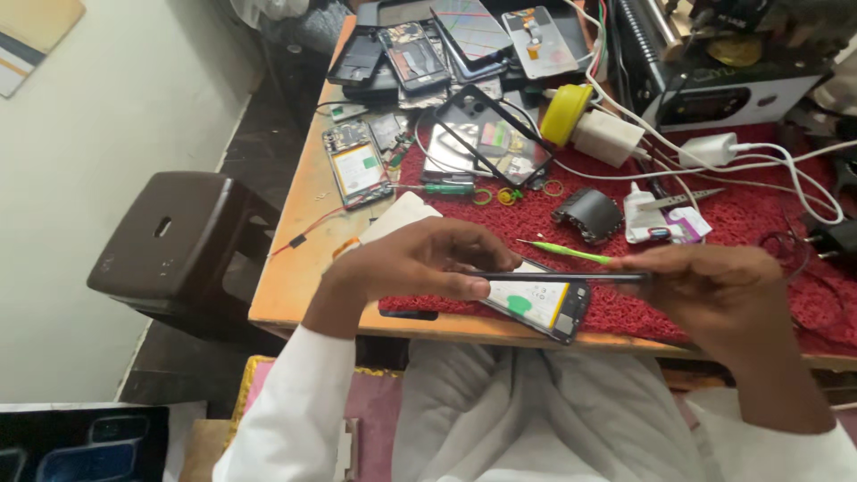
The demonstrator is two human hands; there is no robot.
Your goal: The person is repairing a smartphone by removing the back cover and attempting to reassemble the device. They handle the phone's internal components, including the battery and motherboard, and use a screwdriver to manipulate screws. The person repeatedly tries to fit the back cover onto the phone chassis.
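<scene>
Thin dark panel [558,278]: pinched edge-on between left hand [420,261] at 9 o'clock and right hand [714,290] at 3 o'clock. Opened phone [540,303]: on red mat [759,223], just beneath panel. Green tool [564,252]: at 12 o'clock, near.

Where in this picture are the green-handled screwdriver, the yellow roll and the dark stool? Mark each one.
green-handled screwdriver [449,188]: head view, on its green handle.
yellow roll [564,114]: head view, on its yellow side face.
dark stool [178,234]: head view, on its seat top beside the slot.
</scene>
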